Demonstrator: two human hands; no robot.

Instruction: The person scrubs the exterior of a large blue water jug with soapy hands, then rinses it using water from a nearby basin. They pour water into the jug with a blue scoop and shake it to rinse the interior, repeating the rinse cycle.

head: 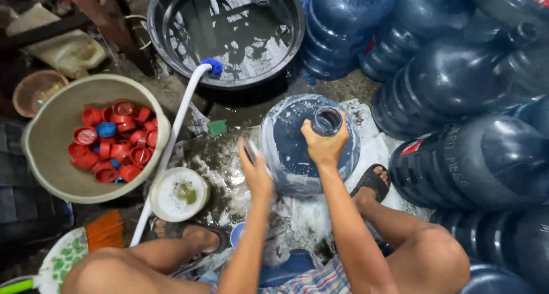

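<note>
left hand [255, 171] flat and open, right hand [325, 144] clenched

Glossy wet blue plastic jug [297, 151] (soapy film), shiny red plastic caps [117, 142], matt beige basin [51, 134].

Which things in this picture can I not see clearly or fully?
- Head view: left hand is blurred, so what its fingers hold is unclear.
- The blue water jug hides its own base and far side.
- Right hand covers part of the jug's neck.
- The top edge cuts off the black basin.
</note>
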